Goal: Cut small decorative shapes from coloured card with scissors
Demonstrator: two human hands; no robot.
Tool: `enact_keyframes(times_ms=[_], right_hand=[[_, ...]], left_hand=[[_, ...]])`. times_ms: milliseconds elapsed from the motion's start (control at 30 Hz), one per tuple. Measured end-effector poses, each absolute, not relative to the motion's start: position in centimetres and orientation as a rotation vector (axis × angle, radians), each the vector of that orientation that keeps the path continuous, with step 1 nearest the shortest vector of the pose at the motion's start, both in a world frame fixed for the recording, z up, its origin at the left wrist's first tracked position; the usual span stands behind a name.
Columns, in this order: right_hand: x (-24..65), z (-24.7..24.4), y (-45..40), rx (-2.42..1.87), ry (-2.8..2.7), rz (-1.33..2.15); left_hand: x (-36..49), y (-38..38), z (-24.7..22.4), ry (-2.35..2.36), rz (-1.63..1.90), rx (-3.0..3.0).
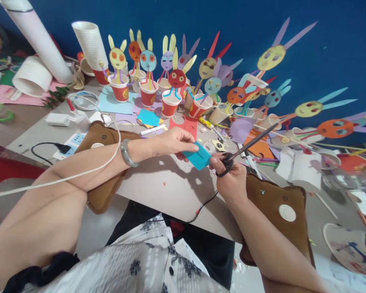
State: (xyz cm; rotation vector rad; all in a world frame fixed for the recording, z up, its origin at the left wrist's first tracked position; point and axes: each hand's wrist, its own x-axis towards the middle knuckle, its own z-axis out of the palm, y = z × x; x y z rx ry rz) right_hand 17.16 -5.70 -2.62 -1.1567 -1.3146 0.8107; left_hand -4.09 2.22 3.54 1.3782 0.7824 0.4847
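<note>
Between both hands, above the table's front part, is a small piece of blue paper (200,157). My left hand (173,142) pinches its left edge between thumb and fingers. My right hand (232,179) has dark-handled scissors (247,146) in its grip, the blades pointing up and to the right, away from the paper. The thumb and fingertip of that hand also touch the paper's right corner. Whether the scissor blades are parted is hard to make out.
Paper cups with rabbit-faced figures (177,79) line the back by the blue wall. A stack of white cups (90,44) stands back left. Brown cushions (280,215) lie at both sides. A white cable (64,178) crosses my left arm. Paper scraps (149,117) and pens litter the table.
</note>
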Motion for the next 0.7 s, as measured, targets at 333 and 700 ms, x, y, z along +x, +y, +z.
enact_keyframes(times_ms=[333,700], right_hand=[[17.0,-2.0,-5.8,-1.219,-1.373,0.793],[16.8,-2.1,-5.9,-1.263,-1.387,0.884]], left_hand=[[-4.6,2.9,2.4,0.600,0.164,1.618],[-4.6,2.3,2.5,0.587,0.219,1.714]])
